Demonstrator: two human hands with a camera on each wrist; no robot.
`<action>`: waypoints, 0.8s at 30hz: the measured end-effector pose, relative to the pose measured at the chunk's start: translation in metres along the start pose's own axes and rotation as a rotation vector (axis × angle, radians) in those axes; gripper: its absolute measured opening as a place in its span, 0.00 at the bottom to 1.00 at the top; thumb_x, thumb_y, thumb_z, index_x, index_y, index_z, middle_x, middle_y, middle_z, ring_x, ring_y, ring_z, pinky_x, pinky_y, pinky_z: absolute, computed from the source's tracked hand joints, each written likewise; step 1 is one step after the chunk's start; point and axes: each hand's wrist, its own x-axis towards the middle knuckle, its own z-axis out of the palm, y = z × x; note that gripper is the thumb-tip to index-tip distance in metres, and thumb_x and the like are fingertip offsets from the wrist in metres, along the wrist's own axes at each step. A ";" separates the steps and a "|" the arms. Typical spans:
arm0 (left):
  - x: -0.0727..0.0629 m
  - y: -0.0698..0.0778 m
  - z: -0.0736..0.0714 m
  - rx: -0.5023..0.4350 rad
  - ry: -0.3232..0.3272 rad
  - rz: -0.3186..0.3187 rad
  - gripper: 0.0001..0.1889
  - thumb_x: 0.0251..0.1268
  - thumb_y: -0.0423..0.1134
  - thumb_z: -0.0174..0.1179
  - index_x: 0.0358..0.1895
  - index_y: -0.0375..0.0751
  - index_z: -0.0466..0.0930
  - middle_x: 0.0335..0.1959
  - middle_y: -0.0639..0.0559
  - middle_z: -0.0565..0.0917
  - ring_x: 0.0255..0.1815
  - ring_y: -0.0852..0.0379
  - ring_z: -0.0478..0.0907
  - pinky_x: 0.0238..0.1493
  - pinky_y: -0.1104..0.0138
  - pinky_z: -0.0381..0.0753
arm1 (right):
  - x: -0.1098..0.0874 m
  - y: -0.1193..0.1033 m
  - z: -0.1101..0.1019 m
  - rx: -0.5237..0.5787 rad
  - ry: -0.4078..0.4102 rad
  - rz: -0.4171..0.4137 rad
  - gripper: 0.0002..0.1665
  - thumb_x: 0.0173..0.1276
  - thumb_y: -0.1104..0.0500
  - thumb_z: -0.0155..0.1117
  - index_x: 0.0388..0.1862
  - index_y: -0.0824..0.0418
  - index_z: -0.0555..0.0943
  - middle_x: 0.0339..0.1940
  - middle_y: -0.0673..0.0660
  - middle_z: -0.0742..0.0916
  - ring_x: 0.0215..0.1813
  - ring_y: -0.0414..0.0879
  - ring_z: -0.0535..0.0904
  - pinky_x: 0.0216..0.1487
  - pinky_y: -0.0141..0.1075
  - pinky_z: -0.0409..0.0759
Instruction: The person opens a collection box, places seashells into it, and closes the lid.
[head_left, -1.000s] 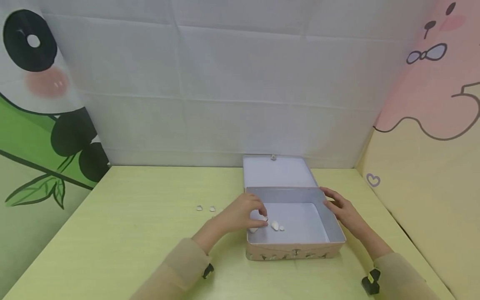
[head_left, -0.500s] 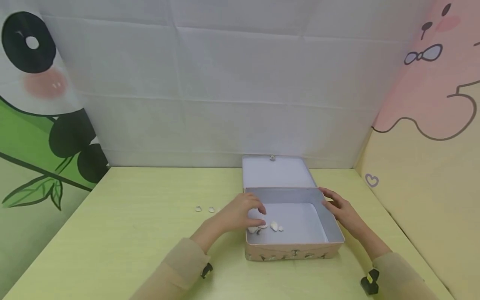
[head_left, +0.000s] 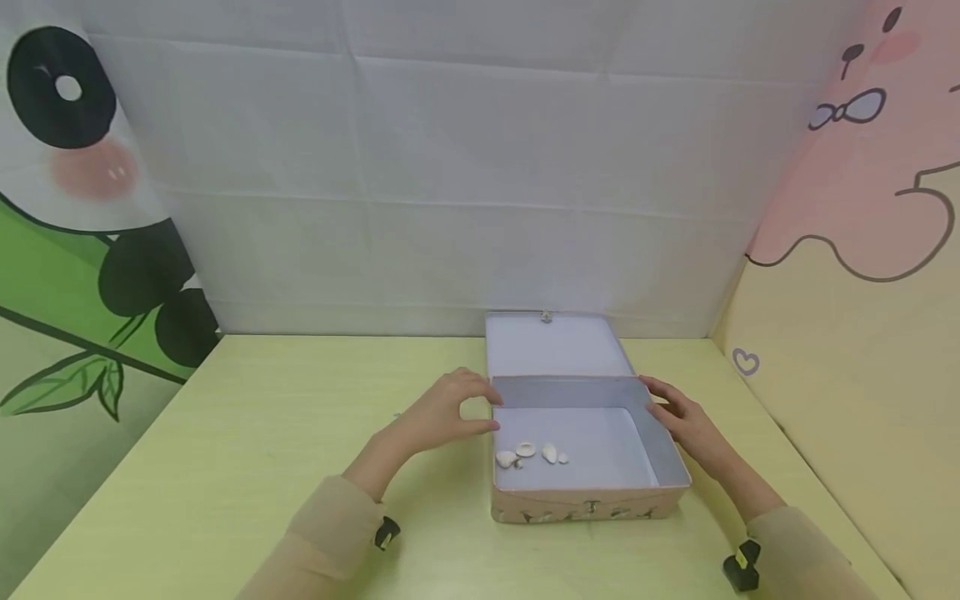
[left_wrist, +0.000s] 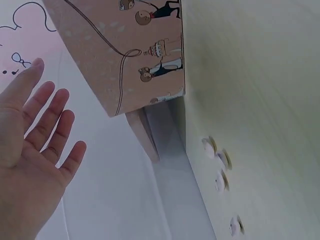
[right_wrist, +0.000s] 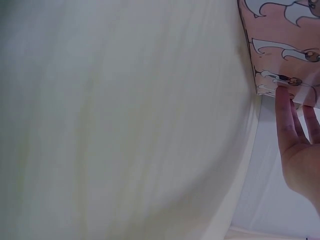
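Note:
A hinged tin box (head_left: 591, 505) with a printed pink outside stands with its lid (head_left: 558, 343) tipped back. Several small white seashells (head_left: 526, 449) lie on its floor toward the front left. My left hand (head_left: 442, 412) hovers at the box's left rim, thumb and fingers apart, holding nothing; its spread fingers show in the left wrist view. My right hand (head_left: 688, 421) holds the box's right wall near the back corner, its thumb at the rim. In the right wrist view, fingers (right_wrist: 286, 117) lie against the printed outer side.
Several more seashells (left_wrist: 220, 181) lie on the yellow table (head_left: 300, 383) left of the box; in the head view my left hand hides most of them. A white cloth backdrop (head_left: 420, 167) and painted side panels (head_left: 847, 317) border the table.
My left hand let go of a small seashell inside the box, then moved out left to the rim. The right hand stays on the box's right side.

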 end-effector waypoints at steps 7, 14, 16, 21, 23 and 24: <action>-0.011 -0.019 -0.011 -0.039 0.011 -0.054 0.18 0.54 0.43 0.69 0.48 0.44 0.81 0.46 0.58 0.82 0.51 0.58 0.73 0.55 0.62 0.74 | 0.001 0.002 0.000 0.002 -0.005 -0.012 0.32 0.75 0.50 0.48 0.74 0.52 0.56 0.72 0.65 0.62 0.65 0.65 0.67 0.52 0.49 0.79; -0.023 -0.038 -0.016 -0.056 -0.029 -0.125 0.21 0.55 0.44 0.68 0.52 0.45 0.79 0.50 0.58 0.81 0.55 0.56 0.72 0.58 0.58 0.72 | 0.001 0.000 0.001 0.009 -0.009 -0.019 0.32 0.75 0.51 0.47 0.74 0.54 0.55 0.72 0.66 0.62 0.64 0.65 0.68 0.51 0.44 0.80; -0.026 -0.043 -0.016 -0.057 -0.039 -0.142 0.21 0.55 0.44 0.68 0.52 0.45 0.79 0.50 0.58 0.81 0.55 0.55 0.72 0.59 0.57 0.72 | 0.001 0.001 0.000 0.000 -0.005 -0.018 0.31 0.75 0.51 0.47 0.74 0.53 0.56 0.72 0.66 0.63 0.63 0.65 0.68 0.51 0.44 0.80; -0.032 -0.055 -0.013 -0.069 -0.094 -0.206 0.21 0.56 0.43 0.67 0.54 0.43 0.79 0.52 0.55 0.80 0.56 0.52 0.71 0.58 0.55 0.71 | 0.000 -0.001 0.000 -0.005 -0.004 -0.021 0.32 0.75 0.51 0.47 0.74 0.54 0.55 0.71 0.67 0.63 0.63 0.66 0.68 0.50 0.44 0.80; -0.033 -0.058 -0.012 -0.082 -0.117 -0.232 0.21 0.57 0.42 0.66 0.54 0.42 0.79 0.52 0.54 0.80 0.56 0.52 0.70 0.58 0.55 0.71 | -0.001 -0.002 0.001 0.003 -0.009 -0.023 0.32 0.75 0.51 0.48 0.75 0.54 0.55 0.72 0.67 0.62 0.64 0.66 0.68 0.50 0.44 0.80; -0.034 -0.060 -0.012 -0.087 -0.128 -0.239 0.21 0.57 0.42 0.66 0.54 0.41 0.79 0.52 0.54 0.80 0.56 0.51 0.70 0.57 0.54 0.71 | -0.001 -0.003 0.001 0.008 -0.009 -0.022 0.32 0.75 0.51 0.48 0.75 0.55 0.55 0.72 0.67 0.62 0.64 0.66 0.68 0.50 0.43 0.80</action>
